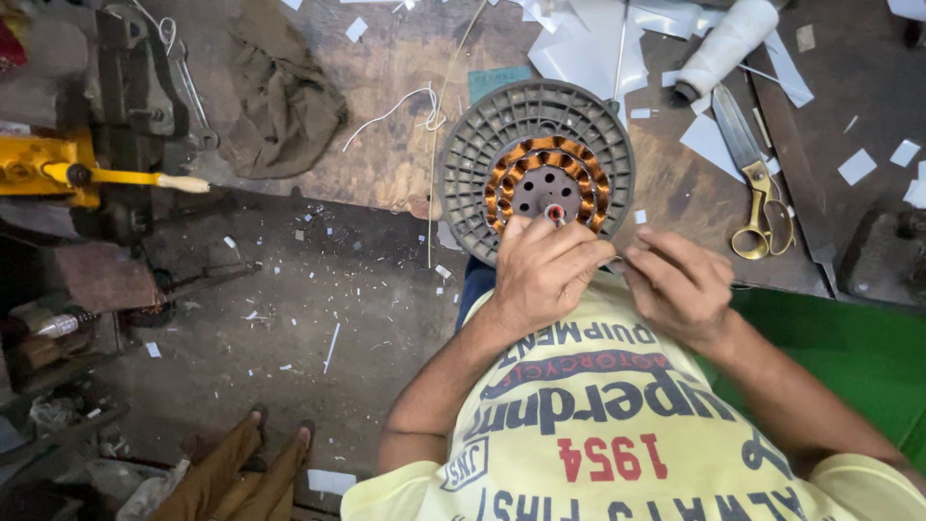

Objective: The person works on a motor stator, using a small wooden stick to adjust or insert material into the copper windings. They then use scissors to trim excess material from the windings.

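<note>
Head view, hands (617, 275) at stator (537, 169) edge

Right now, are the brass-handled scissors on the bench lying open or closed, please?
Closed: the scissors lie flat on the workbench, the blades together as one dark strip and the two brass finger loops side by side.

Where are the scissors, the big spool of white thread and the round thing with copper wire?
scissors (751, 198), head view, on the pivot near the brass handles.
spool of white thread (725, 43), head view, mid-body.
round motor part (473, 159), head view, grey ribbed rim.
</note>
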